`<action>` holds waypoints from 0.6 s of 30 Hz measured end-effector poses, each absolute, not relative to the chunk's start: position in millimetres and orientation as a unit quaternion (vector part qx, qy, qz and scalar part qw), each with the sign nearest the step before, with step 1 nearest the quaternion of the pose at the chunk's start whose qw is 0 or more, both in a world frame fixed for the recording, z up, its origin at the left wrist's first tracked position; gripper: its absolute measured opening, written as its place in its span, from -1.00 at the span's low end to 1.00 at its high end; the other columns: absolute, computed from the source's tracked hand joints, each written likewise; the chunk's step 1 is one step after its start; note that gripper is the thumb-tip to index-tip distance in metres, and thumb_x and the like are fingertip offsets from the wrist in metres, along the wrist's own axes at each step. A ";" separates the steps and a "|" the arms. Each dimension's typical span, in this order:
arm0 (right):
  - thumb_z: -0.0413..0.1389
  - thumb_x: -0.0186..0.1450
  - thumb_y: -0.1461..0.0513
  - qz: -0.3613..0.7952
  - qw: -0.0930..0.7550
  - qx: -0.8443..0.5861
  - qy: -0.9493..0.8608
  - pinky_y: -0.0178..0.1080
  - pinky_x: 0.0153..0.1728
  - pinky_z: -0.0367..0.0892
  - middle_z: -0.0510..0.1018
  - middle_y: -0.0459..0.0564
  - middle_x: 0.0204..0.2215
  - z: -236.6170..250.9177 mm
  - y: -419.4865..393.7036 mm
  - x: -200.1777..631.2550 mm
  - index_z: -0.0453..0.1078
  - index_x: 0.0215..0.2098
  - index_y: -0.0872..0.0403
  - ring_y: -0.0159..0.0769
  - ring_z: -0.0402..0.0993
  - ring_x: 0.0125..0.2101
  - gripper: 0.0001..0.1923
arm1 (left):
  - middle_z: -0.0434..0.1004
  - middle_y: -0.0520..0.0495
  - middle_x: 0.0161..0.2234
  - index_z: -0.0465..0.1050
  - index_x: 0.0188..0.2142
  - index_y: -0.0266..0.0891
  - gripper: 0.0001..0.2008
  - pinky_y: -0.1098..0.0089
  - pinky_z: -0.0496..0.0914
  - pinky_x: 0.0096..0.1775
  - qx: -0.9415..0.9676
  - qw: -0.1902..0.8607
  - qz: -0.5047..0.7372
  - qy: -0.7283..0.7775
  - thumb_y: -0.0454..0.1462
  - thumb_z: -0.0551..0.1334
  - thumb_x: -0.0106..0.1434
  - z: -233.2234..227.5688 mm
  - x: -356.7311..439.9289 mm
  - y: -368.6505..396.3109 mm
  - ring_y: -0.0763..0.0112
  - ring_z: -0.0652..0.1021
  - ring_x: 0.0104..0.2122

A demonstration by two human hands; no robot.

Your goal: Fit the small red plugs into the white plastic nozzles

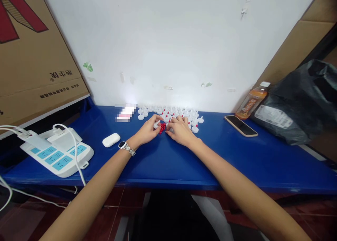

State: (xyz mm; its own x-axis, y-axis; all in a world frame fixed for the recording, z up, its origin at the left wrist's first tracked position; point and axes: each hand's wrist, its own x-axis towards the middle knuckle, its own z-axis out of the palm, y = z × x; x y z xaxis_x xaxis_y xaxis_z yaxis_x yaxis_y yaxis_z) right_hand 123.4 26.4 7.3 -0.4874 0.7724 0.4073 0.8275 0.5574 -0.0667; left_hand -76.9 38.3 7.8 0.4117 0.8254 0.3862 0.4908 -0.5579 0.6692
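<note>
My left hand [147, 131] is closed on a white nozzle cap [157, 124], held between thumb and fingers. A small heap of red tips [162, 128] lies on the table between my two hands. My right hand [182, 131] is closed just right of the heap, its fingertips round a white piece that looks like another nozzle cap, mostly hidden. Beyond the hands stand many white nozzle caps [141, 117] in a loose group. Some of them, near my right hand, carry red tips, such as the capped nozzle [195, 129].
The blue table [168, 167] meets a white wall. On the left are a power strip [60, 156] with cables and a white earbud case [111, 140]. On the right lie a phone [240, 125], a drink bottle [252, 100] and a black plastic bag [292, 100].
</note>
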 end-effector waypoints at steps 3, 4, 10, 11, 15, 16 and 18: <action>0.19 0.33 0.16 -0.067 0.205 -0.460 -0.862 0.02 -0.04 0.07 0.54 0.11 -0.22 5.7 28.0 124.4 0.51 -0.31 0.05 -0.01 0.28 -0.09 -0.87 | 0.50 -0.12 -0.12 0.29 0.01 -0.18 -0.76 0.31 0.45 -0.19 0.806 0.243 0.354 0.408 -0.21 0.09 0.37 7.1 -76.5 36.9 0.33 0.56 -0.25; 0.19 0.34 0.17 -0.064 0.209 -0.458 -0.862 0.02 -0.04 0.07 0.54 0.11 -0.22 5.8 28.0 124.5 0.51 -0.31 0.05 -0.01 0.29 -0.09 -0.87 | 0.50 -0.14 -0.10 0.29 0.02 -0.18 -0.75 0.31 0.46 -0.19 0.806 0.244 0.356 0.405 -0.18 0.09 0.39 6.6 -76.4 36.7 0.32 0.57 -0.23; 0.17 0.32 0.18 0.083 0.339 -0.447 -0.823 -0.03 -0.01 0.16 0.62 -0.02 -0.35 9.6 27.5 125.6 0.50 -0.33 0.04 -0.19 0.43 -0.24 -0.88 | 0.51 -0.01 -0.38 0.26 0.04 -0.18 -0.65 0.32 0.42 -0.28 0.819 0.241 0.321 0.410 -0.02 0.06 0.43 9.3 -78.2 33.0 0.32 0.55 -0.41; 0.17 0.32 0.16 0.142 0.376 -0.442 -0.802 -0.08 -0.07 0.22 0.62 -0.04 -0.39 9.9 28.0 126.3 0.51 -0.33 0.05 -0.23 0.45 -0.30 -0.86 | 0.51 0.00 -0.39 0.27 0.06 -0.18 -0.63 0.33 0.41 -0.29 0.822 0.237 0.318 0.409 0.00 0.06 0.43 11.1 -78.5 32.0 0.33 0.54 -0.43; 0.26 0.23 0.01 0.373 0.505 -0.382 -0.678 -0.21 -0.32 0.34 0.63 -0.02 -0.44 9.8 30.2 127.7 0.52 -0.33 0.06 -0.25 0.54 -0.39 -0.72 | 0.56 -0.05 -0.22 0.28 0.20 -0.12 -0.54 0.33 0.42 -0.24 0.828 0.213 0.329 0.402 0.02 0.08 0.42 18.0 -78.5 28.2 0.36 0.54 -0.41; 0.30 0.18 -0.02 0.407 0.526 -0.370 -0.648 -0.22 -0.35 0.35 0.63 -0.01 -0.46 10.1 30.1 127.0 0.52 -0.34 0.06 -0.25 0.54 -0.41 -0.68 | 0.57 -0.06 -0.20 0.26 0.23 -0.12 -0.52 0.32 0.43 -0.21 0.829 0.207 0.328 0.403 0.01 0.07 0.43 19.0 -77.9 26.9 0.35 0.55 -0.39; 0.36 0.10 -0.05 0.448 0.556 -0.363 -0.599 -0.25 -0.41 0.35 0.62 -0.03 -0.50 11.3 28.8 124.0 0.52 -0.37 0.06 -0.30 0.49 -0.48 -0.63 | 0.57 -0.09 -0.19 0.24 0.25 -0.14 -0.52 0.30 0.43 -0.18 0.834 0.203 0.315 0.406 0.00 0.04 0.45 19.8 -75.8 24.0 0.30 0.57 -0.35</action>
